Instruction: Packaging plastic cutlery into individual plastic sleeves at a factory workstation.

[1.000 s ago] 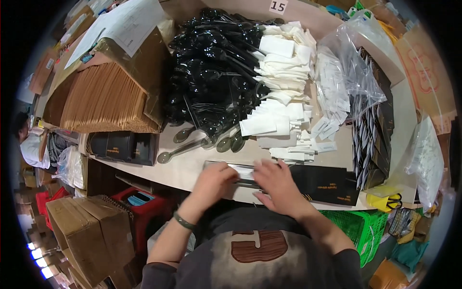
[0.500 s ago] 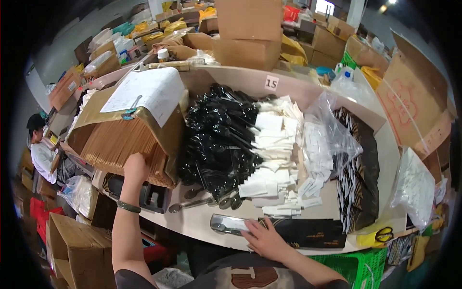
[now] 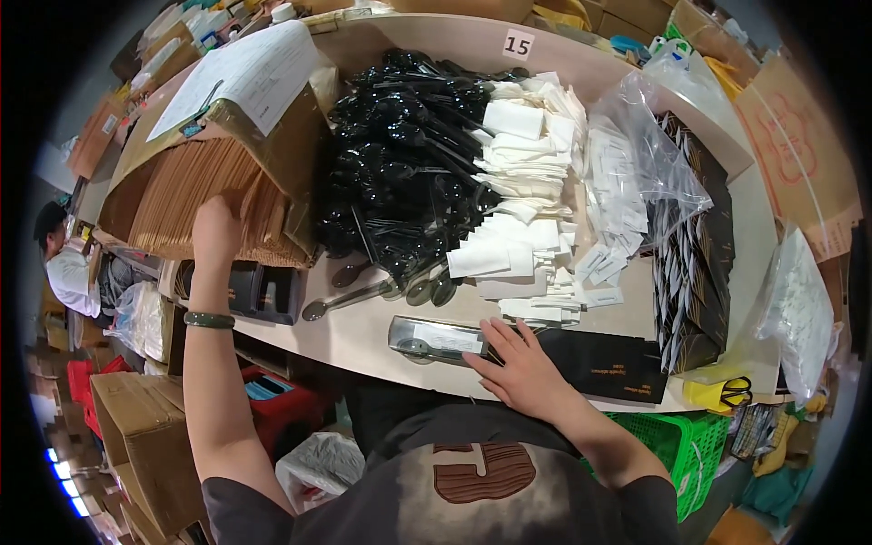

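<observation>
My left hand (image 3: 218, 232) reaches into an open cardboard box (image 3: 291, 154) at the left. Its fingers are curled at the top edges of tightly stacked brown paper pieces (image 3: 173, 200); the fingertips are partly hidden. My right hand (image 3: 522, 368) lies with fingers spread on a black packet (image 3: 604, 363) at the table's front edge. Poking out left of that hand is a clear-topped part (image 3: 436, 338) with a dark spoon and a white packet inside. Behind it are a heap of black plastic spoons (image 3: 409, 136) and piles of folded white napkins (image 3: 522, 236).
Small white packets (image 3: 613, 182) lie under a clear plastic bag (image 3: 668, 173). At the right stand rows of black packets (image 3: 699, 263). Scissors (image 3: 736, 392) hang by the right table edge, above a green crate (image 3: 677, 454). Black boxes (image 3: 272, 292) sit below the cardboard box.
The view has tilted downward, so the table appears higher. My left hand stays at the brown paper pieces, and my right hand remains on the black packet.
</observation>
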Tool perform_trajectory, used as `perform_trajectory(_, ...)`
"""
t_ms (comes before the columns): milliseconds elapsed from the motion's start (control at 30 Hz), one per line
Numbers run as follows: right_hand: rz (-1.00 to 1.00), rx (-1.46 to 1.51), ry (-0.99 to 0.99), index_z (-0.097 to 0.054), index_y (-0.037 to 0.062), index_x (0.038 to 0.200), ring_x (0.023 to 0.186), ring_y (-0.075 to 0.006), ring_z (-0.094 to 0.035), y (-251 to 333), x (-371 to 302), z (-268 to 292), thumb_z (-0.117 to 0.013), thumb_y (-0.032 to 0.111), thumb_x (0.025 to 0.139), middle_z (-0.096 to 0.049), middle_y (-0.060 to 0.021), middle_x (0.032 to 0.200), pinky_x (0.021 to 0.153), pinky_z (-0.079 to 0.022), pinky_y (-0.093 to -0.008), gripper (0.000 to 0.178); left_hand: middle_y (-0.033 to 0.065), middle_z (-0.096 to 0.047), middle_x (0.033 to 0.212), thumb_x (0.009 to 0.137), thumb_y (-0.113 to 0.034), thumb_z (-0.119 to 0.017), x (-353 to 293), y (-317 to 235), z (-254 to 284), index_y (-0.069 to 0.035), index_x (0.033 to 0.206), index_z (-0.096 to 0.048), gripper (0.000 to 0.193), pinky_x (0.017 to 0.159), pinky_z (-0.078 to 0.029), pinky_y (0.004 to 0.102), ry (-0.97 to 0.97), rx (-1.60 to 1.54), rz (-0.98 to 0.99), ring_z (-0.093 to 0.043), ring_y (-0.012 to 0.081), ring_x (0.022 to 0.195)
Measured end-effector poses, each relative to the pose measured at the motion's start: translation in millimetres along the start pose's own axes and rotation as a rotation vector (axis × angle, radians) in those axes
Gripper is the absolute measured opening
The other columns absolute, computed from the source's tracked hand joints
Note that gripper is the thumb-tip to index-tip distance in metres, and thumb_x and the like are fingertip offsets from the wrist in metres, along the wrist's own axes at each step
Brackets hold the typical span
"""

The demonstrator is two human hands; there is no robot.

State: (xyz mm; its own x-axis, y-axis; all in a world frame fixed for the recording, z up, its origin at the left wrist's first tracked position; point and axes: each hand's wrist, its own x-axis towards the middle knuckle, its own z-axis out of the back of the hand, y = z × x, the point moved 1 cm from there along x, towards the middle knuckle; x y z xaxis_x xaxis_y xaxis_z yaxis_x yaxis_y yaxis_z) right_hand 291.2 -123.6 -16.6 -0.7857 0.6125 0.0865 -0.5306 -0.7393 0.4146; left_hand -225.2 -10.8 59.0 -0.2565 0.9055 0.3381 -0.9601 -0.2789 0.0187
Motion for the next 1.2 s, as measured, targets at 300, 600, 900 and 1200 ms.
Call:
perform_trajectory(300,-0.012,0.087,-0.083,-0.060,0.0097,0.129,0.137,-0.0436,-0.042,-3,-2,-4,-0.075,0.017,0.083,-0.041,-0.0259,0.148,0.115,-0.033,-0.0542,0.049,0.0163,-0.071,0.087,0.100,-0.019,-0.061,-71,-14,-4,0.003,0.116,-0.067,0.028,0.075,-0.054,0.0341,-0.437,-0.501,0.334,-0.070,0.0249,0.082)
perform_trajectory(600,-0.077,0.036,-0.090,-0.060,0.0154,0.133,0.139,-0.0448,-0.038,-7,-8,0,-0.073,0.019,0.083,-0.040,-0.0294,0.146,0.115,-0.031,-0.0567,0.052,-0.0010,-0.058,0.085,0.106,-0.023,-0.053,-157,-100,4,-0.007,0.104,-0.067,0.022,0.073,-0.042,0.0231,-0.334,-1.214,0.482,-0.050,0.0095,0.078)
perform_trajectory(900,-0.083,-0.041,-0.055,-0.058,0.0243,0.136,0.135,-0.0457,-0.041,-12,-10,2,-0.070,0.020,0.086,-0.042,-0.0302,0.144,0.112,-0.033,-0.0577,0.052,0.0187,-0.068,0.085,0.085,0.001,-0.063,-167,-145,-12,0.002,0.099,-0.070,0.015,0.075,-0.052,0.0363,0.749,-0.737,-0.156,-0.068,0.0293,0.080)
perform_trajectory(1200,-0.151,0.075,-0.162,-0.057,0.0043,0.115,0.125,-0.0433,-0.048,-3,6,-2,-0.082,0.021,0.072,-0.048,-0.0259,0.136,0.105,-0.040,-0.0507,0.053,0.0172,-0.059,0.095,0.079,-0.018,-0.082,-198,-256,-16,0.003,0.101,-0.057,0.039,0.075,-0.052,0.0404,0.169,-0.588,-0.104,-0.062,0.0331,0.086)
